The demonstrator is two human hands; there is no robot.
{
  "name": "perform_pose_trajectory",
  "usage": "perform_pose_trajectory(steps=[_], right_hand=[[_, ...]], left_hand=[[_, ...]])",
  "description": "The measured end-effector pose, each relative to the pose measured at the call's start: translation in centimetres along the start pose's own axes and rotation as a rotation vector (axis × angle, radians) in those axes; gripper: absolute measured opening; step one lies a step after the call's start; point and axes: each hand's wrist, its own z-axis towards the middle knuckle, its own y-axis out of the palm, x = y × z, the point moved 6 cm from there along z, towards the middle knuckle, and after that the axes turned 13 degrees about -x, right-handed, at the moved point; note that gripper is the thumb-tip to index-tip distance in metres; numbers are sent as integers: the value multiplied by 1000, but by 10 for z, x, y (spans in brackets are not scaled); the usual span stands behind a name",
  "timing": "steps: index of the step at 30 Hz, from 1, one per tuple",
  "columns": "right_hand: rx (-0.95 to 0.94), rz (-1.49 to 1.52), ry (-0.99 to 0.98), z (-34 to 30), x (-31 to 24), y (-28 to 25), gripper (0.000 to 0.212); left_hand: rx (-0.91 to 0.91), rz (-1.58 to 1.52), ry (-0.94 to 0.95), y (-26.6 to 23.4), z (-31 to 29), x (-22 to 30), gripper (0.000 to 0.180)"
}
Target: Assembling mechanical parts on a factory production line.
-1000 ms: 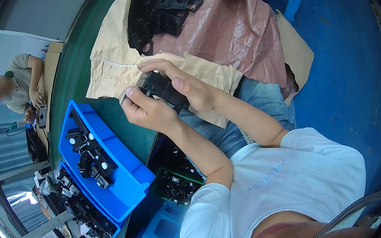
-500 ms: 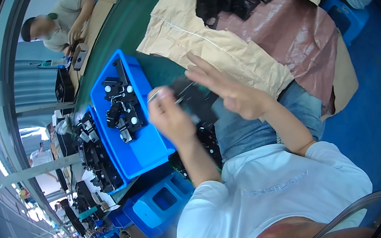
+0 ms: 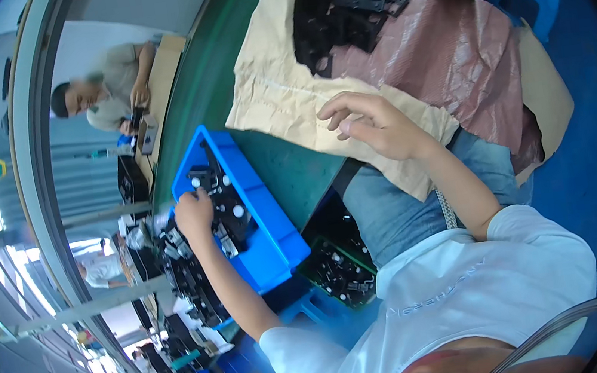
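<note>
My left hand (image 3: pixel 194 214) reaches over the left side of a blue plastic bin (image 3: pixel 265 204), its fingers curled down. What they hold, if anything, is hidden against the dark parts. Inside the bin lie several black mechanical parts (image 3: pixel 224 204) with white round rollers and metal pieces. My right hand (image 3: pixel 379 129) hovers, fingers loosely bent and apart with nothing in them, in front of a torn paper sack (image 3: pixel 267 89). Black plastic frames (image 3: pixel 358 12) lie in the sack's opening, beside its reddish woven lining (image 3: pixel 438 47).
A green crate (image 3: pixel 340 271) of small black and white parts stands below the bench edge. More black assemblies (image 3: pixel 192 280) sit left of the bin. A co-worker (image 3: pixel 112 90) handles a dark part at the bench beyond. A blue stool (image 3: pixel 527 2) is at the far right.
My hands have parted: the left moved left to the bin, the right stayed near the sack. The dark part that was between them is no longer distinguishable. The whole view has shifted.
</note>
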Motion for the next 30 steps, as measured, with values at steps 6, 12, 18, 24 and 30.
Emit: perform_pose_trajectory(steps=[6,12,18,24,30], right_hand=[[411,-625,9,-7,4,-49,26],[237,-841,70,-6,34,-57,34],[293,-657,80,-8,17,-73,24],[647,-1117,126,-4,5,-103,78],[654,-1046,247,-2,33,-119,98]], left_hand=[[184,25,328,-64,37,116,36],[90,11,572,-62,126,236,33],[19,-164,627,-61,207,325,35],[-88,-224,576,-38,297,380,39],[-295,-365,539,-2,351,422,49]])
